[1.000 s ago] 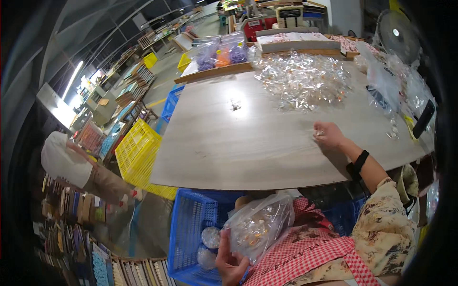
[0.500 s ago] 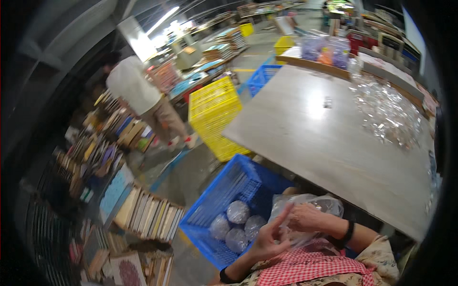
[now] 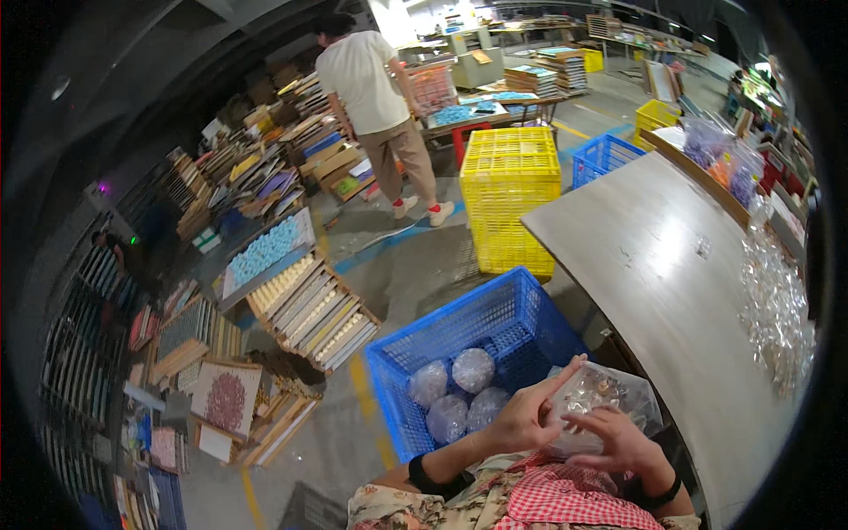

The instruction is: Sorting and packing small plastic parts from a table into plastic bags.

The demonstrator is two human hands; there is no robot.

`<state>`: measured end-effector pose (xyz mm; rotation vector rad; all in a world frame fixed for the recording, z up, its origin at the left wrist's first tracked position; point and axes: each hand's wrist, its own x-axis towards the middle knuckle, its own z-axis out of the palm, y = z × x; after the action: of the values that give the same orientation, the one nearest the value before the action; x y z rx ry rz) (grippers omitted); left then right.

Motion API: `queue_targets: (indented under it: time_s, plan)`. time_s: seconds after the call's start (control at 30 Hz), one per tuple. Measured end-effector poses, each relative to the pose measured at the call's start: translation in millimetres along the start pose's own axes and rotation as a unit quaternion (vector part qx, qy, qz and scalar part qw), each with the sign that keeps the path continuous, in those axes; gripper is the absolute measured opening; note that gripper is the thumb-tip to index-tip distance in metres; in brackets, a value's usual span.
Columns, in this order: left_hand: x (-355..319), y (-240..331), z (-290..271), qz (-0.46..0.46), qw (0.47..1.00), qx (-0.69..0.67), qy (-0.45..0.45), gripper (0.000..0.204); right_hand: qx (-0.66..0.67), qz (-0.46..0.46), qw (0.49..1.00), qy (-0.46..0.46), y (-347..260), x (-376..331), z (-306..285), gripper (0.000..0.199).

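A clear plastic bag [image 3: 640, 399] with small shiny pieces in it is in front of me, between the blue crate and the table. My left hand [image 3: 523, 417] grips the bag's left edge, thumb up along the side. My right hand [image 3: 616, 440] lies over the bag's near side, fingers spread and slightly bent at the small pieces. To the left, a blue plastic crate [image 3: 402, 346] holds several round, filled clear bags [image 3: 473, 369] grouped at its near left end.
A grey table [image 3: 654, 212] stands on my right, with a pile of small clear packets [image 3: 773, 309] on its right side. Beyond the crate is a yellow crate stack [image 3: 510, 199]. A person [image 3: 371, 97] stands further off; stacked trays [image 3: 314, 309] line the left.
The view has swung left, so the room sits further right in it. My right hand has gone from a closed pose at the bag to fingers spread over it; the bag now shows its contents.
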<state>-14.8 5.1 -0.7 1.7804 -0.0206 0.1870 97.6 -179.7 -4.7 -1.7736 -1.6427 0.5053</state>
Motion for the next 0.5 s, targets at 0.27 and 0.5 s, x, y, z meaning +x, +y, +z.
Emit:
queue_targets:
  time_s: [0.27, 0.5]
  plan:
    - [25.5, 12.5, -19.9, 0.283, 0.899, 0.33, -0.057, 0.073, -0.078, 0.025, 0.994, 0.07, 20.1, -22.7, 30.1, 0.026]
    - [56.7, -10.0, -17.9, 0.24, 0.824, 0.419, -0.296, 0.036, -0.038, 0.04, 0.995, 0.084, 16.7, -38.9, 21.4, 0.014]
